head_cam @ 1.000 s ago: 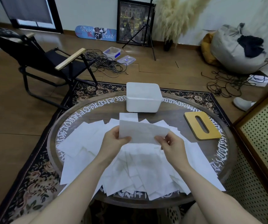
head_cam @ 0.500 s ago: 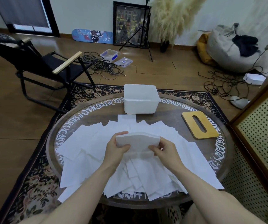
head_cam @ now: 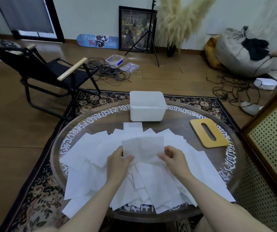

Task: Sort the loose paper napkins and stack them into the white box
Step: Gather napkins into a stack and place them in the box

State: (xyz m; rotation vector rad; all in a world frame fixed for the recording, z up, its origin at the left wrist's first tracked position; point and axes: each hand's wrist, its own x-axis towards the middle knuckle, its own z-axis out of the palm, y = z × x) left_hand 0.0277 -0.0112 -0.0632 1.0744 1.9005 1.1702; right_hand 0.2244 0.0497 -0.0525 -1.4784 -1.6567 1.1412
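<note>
Napkin (head_cam: 142, 146) pinched in both your grips, left (head_cam: 117, 162) and right (head_cam: 174, 159): square its edges, then lay it flat in the white box (head_cam: 147, 106) at the counter's far edge.

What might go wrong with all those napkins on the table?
The napkin is held only by its lower corners between the left hand and right hand, so it may flop or crumple on the way to the box. Some of the pile overhangs the table edge and might slide off.

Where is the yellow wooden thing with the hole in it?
In the head view, the yellow wooden lid lies flat on the round table's right side, right of the white box, beside the napkin pile.
</note>
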